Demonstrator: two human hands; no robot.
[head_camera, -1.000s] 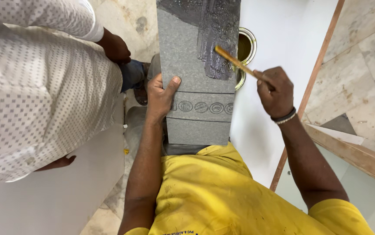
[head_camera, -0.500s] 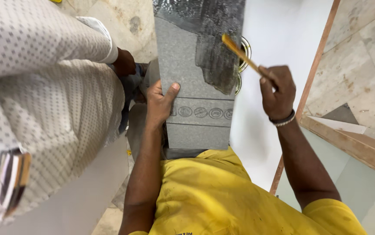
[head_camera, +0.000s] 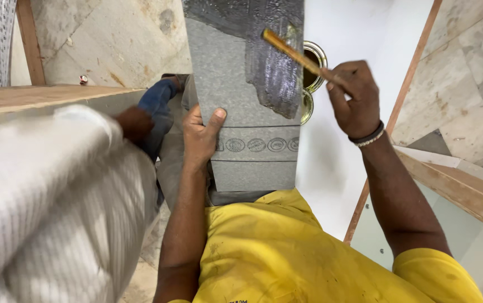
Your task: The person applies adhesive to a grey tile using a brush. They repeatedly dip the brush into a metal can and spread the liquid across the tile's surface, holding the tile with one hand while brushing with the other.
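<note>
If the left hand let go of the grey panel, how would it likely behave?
The grey panel looks flat and unbent, so probably stiff. Only the left hand steadies its edge, so it might tip or slide. Its glossy wet coating, beside the brush, is likely slippery.

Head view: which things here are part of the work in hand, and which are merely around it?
In use:
- grey strip, steadied by left hand
- brush in right hand
- open tin beside the strip

Merely around:
- another person's white sleeve
- wooden battens
- stone floor
</note>
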